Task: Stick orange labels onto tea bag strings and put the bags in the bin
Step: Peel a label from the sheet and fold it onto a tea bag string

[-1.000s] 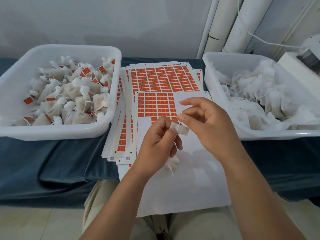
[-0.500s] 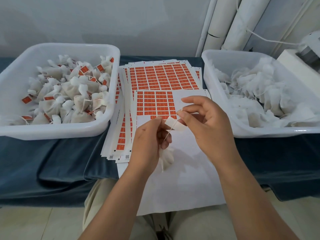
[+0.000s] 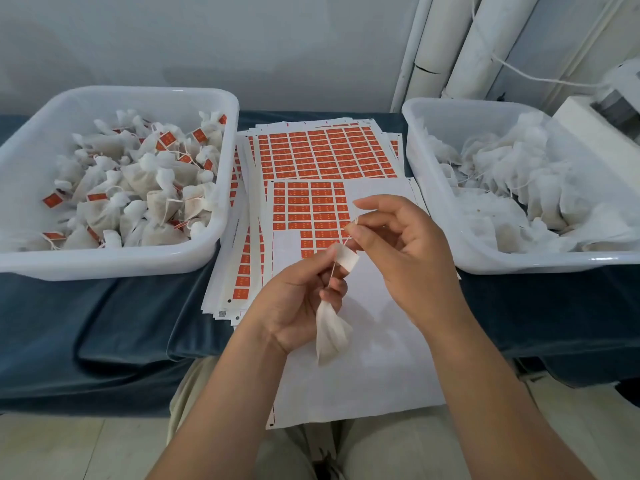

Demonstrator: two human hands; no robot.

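A white tea bag [image 3: 330,332] hangs below my left hand [image 3: 298,299], whose fingers pinch a peeled label [image 3: 347,258] showing its pale back, along with the bag's neck. My right hand [image 3: 398,244] pinches the thin string [image 3: 341,250] and holds it taut across the label. Both hands are over the top label sheet [image 3: 308,211], which has orange labels left in its upper left part. The left bin [image 3: 114,261] holds labelled tea bags; the right bin [image 3: 519,263] holds plain ones.
More label sheets [image 3: 322,150] are stacked between the two bins on a dark blue cloth [image 3: 104,323]. White pipes [image 3: 450,46] stand at the back right, with a white machine [image 3: 602,116] at the far right. My lap shows below the table edge.
My right hand has drawn the string up and to the right, away from the label. The tea bag has dropped lower out of my left hand and now hangs in full view.
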